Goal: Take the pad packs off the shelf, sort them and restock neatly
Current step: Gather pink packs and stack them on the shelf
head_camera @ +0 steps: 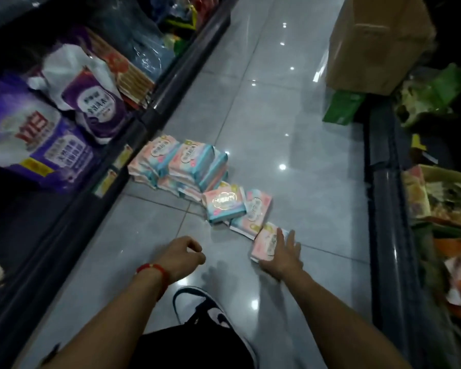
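Right hand [282,258] lies flat, fingers straight, on a loose pad pack [266,242] — likely sliding it toward the stacked packs [179,166] on the floor [290,115] — while left hand [183,255] hangs curled, empty.

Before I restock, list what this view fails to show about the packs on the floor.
- Stacked pad packs: the count; upper packs cover the lower ones.
- Nearest pack: its label; blurred, partly under the right hand.
- Left hand: its palm side; fingers curl away from the head camera.
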Available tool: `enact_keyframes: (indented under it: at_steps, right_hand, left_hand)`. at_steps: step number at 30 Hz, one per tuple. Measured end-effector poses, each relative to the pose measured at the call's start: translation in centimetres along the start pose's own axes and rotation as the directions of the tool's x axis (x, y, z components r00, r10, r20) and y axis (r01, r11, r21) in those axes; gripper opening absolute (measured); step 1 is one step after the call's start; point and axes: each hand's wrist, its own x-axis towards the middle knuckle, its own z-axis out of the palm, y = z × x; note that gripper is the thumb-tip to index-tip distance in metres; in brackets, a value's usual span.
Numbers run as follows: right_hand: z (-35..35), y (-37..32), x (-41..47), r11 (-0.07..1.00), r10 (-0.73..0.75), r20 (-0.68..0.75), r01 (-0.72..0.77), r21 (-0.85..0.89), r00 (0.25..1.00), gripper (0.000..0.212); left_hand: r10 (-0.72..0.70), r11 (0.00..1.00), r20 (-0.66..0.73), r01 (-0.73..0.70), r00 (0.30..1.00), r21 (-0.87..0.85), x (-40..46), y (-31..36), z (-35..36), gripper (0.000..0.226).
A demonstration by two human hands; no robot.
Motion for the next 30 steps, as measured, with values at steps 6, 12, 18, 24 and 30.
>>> enact_keyframes:
  at_steps: [6, 12, 18, 24, 30]
  right_hand:
    - [1.0, 2.1, 4.2, 0.979, -0.150, 0.023, 0.152, -0.134, 0.988, 0.147]
    - [0.0, 2.3, -0.1, 0.943, -0.325, 0.005, 0.324, 0.079, 0.946, 0.142]
    - [-3.7, -1.1, -7.7, 0.807, -0.565, -0.077, 0.570, 0.155, 0.821, 0.126]
    - [-4.0, -8.5, -10.2, 0.739, -0.552, 0.041, 0.467, 0.485, 0.833, 0.099]
    - [-3.7, -12.7, 1.1, 0.900, -0.237, -0.170, 0.282, 0.332, 0.957, 0.065]
  left_hand:
    - [0.018, 1.000, -0.003, -0.017, 1.000, 0.026, 2.2, 0.2, 0.7, 0.015]
    - [0.015, 1.000, 0.006, -0.015, 1.000, 0.007, 2.2, 1.4, 1.1, 0.020]
    - [-0.087, 0.987, 0.174, 0.109, 0.981, -0.120, 1.0, 1.6, 1.5, 0.079]
    - [-0.134, 0.850, -0.038, 0.096, 0.990, -0.517, 1.5, 1.1, 0.7, 0.073]
    - [-0.279, 0.811, -0.322, 0.043, 0.904, -0.583, 3.6, -2.1, -2.2, 0.078]
